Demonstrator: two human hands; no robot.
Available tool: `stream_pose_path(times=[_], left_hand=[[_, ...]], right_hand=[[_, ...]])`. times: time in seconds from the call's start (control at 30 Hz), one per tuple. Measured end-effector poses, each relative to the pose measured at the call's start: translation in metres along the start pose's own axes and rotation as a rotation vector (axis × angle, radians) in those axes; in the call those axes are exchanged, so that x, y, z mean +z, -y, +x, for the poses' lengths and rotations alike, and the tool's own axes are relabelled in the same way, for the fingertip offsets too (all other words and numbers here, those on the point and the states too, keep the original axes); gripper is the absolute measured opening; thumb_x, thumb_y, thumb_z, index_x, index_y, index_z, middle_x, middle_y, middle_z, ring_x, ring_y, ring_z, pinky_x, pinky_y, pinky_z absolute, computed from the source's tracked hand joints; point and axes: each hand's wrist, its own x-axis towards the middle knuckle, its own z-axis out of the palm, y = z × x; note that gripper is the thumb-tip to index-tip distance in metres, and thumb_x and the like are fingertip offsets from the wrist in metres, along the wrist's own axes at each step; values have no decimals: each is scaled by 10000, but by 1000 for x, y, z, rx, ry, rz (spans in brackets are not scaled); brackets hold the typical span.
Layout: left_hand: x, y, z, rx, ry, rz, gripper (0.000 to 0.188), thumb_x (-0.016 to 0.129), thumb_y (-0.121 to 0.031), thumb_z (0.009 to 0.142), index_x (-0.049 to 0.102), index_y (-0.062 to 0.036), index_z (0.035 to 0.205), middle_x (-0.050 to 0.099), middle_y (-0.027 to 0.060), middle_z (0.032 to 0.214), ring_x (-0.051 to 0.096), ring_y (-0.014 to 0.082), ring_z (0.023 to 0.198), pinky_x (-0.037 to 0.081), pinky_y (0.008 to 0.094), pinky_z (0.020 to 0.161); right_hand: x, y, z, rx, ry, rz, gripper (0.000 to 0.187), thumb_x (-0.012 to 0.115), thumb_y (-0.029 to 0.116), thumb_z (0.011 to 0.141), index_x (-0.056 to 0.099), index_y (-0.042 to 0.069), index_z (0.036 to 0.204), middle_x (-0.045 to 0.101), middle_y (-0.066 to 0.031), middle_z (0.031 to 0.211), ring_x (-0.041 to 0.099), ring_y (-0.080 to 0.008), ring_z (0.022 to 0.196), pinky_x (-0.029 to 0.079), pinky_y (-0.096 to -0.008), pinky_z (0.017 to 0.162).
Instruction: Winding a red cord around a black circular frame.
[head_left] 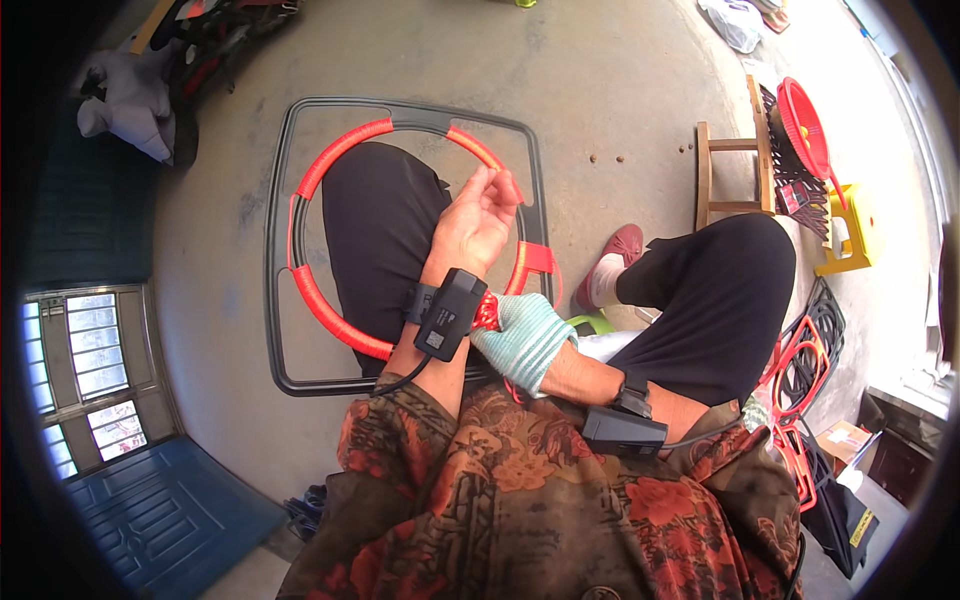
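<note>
A dark grey rectangular frame (276,235) with a round ring inside it lies across my left thigh. Bright orange-red cord (325,318) is wound tightly round most of the ring, with dark parts showing between. My bare left hand (478,222) is closed at the ring's upper right, fingers curled against the wound cord. In a pale green and white knit glove (525,338), my right hand is closed below it, beside my left wrist. Red shows at its fingers; whether that is cord or glove coating I cannot tell. A flat red loop (538,259) sticks out from the ring's right side.
To the right stand a wooden chair (704,175), a red basin (803,125) and a yellow stool (850,232). More red and black frames (800,370) are piled at lower right. A blue panelled door (175,515) is at lower left, and a white bag (735,22) lies at the far right.
</note>
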Motion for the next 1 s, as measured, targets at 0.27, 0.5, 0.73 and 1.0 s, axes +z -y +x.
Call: stream_pose_path(times=[0.27,0.5,0.73,1.0], left_hand=[[-1,2,-3,-39,0,41,71,632,-58,908,579,-15,927,607,100,877,586,141,702,531,233,621],[-3,-9,4,7,31,82,101,634,-52,909,575,23,940,602,81,857,570,120,672,530,202,581],[-2,-4,3,-83,22,-24,97,627,-91,922,576,-11,940,600,58,823,567,107,666,514,197,546],[-11,9,-4,256,50,639,129,614,-164,933,596,-46,981,621,31,787,554,69,594,474,214,498]], right_hand=[[-1,-8,4,65,119,4,258,549,276,888,647,37,881,619,-241,719,629,-415,685,488,-453,605],[9,-2,3,387,249,535,175,541,157,894,632,7,905,644,-129,646,604,-215,507,482,-327,477],[5,-12,6,367,318,547,217,545,171,896,634,3,791,621,-81,591,574,-146,484,469,-277,450],[-69,-22,0,415,177,642,150,647,206,881,645,62,923,602,-20,618,552,-97,469,445,-244,437]])
